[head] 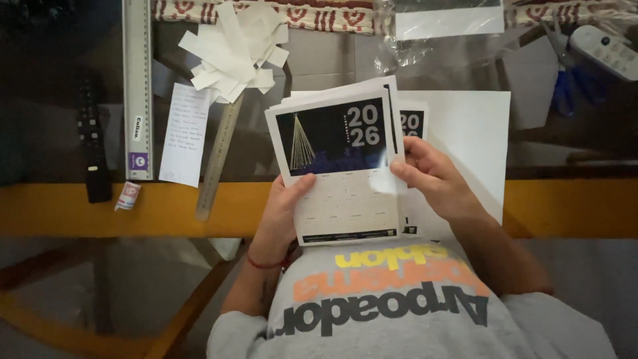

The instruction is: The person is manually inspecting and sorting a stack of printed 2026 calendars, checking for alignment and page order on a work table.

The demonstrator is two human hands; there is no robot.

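Both hands grip a stack of calendar sheets (339,166) above the glass table (66,119) — left hand (282,213) clasping the lower left edge, right hand (428,174) pinching the right edge (thumb on top). Paper scraps (232,50) lie near a metal ruler (137,86).

At twelve o'clock you have a clear plastic sleeve (444,23) with a white sheet inside. At nine o'clock a small white-and-red roll label (127,196) lies beside the steel rule's purple square sticker (138,161).
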